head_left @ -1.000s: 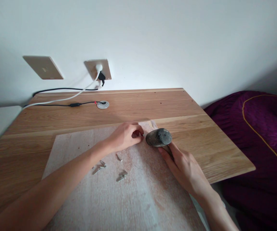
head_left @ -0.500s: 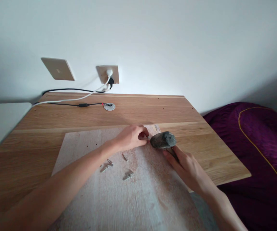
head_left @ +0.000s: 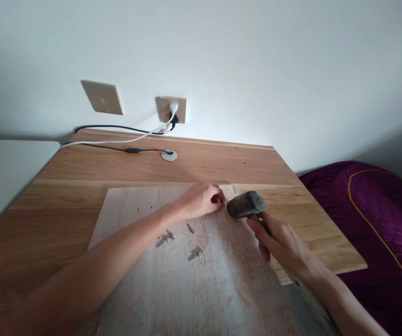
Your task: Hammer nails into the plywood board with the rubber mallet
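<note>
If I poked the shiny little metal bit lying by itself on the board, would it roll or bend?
The metal bit would probably roll or skid: it's slim and lies on its side on the board. It's likely stiff, since it shines like metal. It should feel light, being far smaller than the left hand.

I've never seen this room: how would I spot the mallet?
Find the wooden desk against the wall, then the pale board on it. Near the board's far right corner, the right hand grips the mallet. Its bulky dark grey head sets it apart from the small silvery fasteners on the board.
</note>
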`<action>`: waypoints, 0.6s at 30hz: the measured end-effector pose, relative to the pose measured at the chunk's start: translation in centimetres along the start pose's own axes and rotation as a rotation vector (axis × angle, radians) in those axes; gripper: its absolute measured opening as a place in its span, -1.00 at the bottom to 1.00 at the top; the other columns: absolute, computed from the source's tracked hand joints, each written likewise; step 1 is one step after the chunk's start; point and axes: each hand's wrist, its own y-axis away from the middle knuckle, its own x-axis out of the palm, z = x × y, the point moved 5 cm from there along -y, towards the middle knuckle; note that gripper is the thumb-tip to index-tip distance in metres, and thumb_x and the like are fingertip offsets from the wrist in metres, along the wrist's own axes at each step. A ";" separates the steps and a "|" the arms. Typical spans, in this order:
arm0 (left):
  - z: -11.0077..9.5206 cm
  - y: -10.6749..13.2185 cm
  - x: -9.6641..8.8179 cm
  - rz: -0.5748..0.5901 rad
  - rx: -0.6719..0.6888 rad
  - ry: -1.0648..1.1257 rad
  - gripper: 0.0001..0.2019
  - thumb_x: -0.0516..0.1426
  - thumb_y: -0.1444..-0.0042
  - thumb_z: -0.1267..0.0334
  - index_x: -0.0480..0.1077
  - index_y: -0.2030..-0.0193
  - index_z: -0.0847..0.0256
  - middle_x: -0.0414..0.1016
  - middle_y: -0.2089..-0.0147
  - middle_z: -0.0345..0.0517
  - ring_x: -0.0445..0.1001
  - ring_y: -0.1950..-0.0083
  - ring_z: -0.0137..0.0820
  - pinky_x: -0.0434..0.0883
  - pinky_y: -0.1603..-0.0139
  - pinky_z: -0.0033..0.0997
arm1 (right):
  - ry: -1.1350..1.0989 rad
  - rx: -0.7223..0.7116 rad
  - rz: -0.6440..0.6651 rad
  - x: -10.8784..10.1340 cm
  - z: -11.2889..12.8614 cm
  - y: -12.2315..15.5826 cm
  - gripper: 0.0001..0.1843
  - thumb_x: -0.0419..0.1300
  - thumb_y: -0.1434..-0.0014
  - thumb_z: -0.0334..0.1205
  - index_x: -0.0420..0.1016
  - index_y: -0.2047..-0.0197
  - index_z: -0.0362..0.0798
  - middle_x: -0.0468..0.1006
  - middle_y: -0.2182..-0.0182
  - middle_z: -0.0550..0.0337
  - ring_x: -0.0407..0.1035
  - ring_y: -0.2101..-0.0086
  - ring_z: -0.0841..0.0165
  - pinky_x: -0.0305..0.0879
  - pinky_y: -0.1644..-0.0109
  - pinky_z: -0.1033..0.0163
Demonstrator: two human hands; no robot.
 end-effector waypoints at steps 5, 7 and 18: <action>-0.1 0.0 0.0 0.034 0.057 -0.001 -0.85 0.27 -0.18 0.46 0.67 0.18 0.20 0.70 0.22 -0.11 0.58 0.26 -0.35 0.34 0.24 -0.38 | -0.082 0.011 -0.033 -0.8 0.9 0.8 -0.61 -0.03 -0.52 0.17 0.34 0.18 0.08 0.50 0.71 0.40 0.48 0.64 0.30 0.28 0.41 0.23; -0.2 0.0 0.0 0.034 0.073 -0.015 -0.86 0.26 -0.19 0.46 0.66 0.19 0.20 0.68 0.24 -0.10 0.57 0.26 -0.35 0.33 0.25 -0.38 | -0.098 0.003 -0.009 -0.7 1.5 0.8 -0.62 -0.03 -0.53 0.16 0.34 0.15 0.07 0.50 0.71 0.41 0.48 0.64 0.30 0.28 0.40 0.22; -0.2 0.2 -0.2 0.016 0.044 -0.002 -0.93 0.30 -0.21 0.42 0.65 0.22 0.22 0.67 0.24 -0.10 0.55 0.28 -0.37 0.34 0.26 -0.39 | -0.095 0.058 -0.050 -0.9 0.6 0.7 -0.56 0.00 -0.48 0.23 0.41 0.10 0.05 0.40 0.77 0.43 0.35 0.75 0.33 0.15 0.61 0.27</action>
